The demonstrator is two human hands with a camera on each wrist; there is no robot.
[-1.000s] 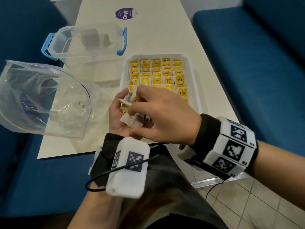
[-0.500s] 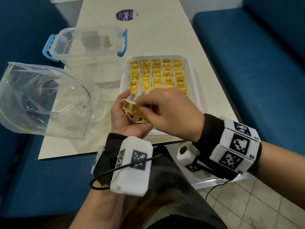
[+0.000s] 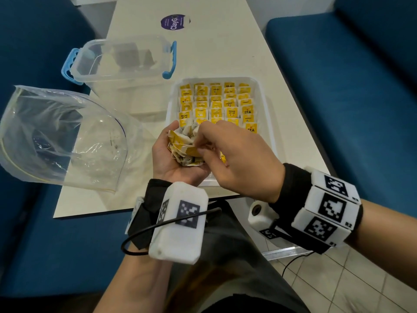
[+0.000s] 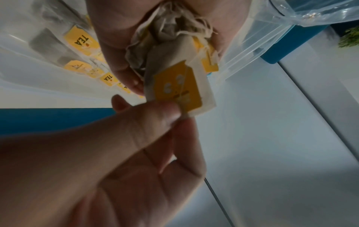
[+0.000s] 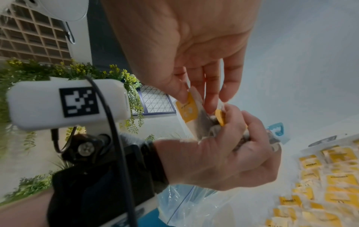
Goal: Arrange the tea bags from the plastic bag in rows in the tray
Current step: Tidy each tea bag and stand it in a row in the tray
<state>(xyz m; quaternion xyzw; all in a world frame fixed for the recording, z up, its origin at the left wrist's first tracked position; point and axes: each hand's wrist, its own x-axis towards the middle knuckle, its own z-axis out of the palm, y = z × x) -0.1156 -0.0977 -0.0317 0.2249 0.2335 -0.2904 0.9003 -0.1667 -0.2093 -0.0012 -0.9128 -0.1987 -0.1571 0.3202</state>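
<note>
Right hand (image 3: 239,159) pinches a yellow-tagged tea bag (image 4: 180,90) (crumpled bunch (image 3: 184,147) in cupped left hand (image 3: 171,159)).

Head view: bright, even light; wide-angle bending at the edges.
Glare: white sheen on the plastic bag (image 3: 65,134) (folds mostly).
Left wrist view: dimmer, the right hand (image 4: 124,161) shadowed and soft.
Right wrist view: hazy, washed-out tray (image 5: 330,147); edges warped.

Yellow-tagged tea bags (image 3: 216,102) rowed in white tray (image 3: 269,123), clear plastic bag (image 3: 56,136) beside
</note>
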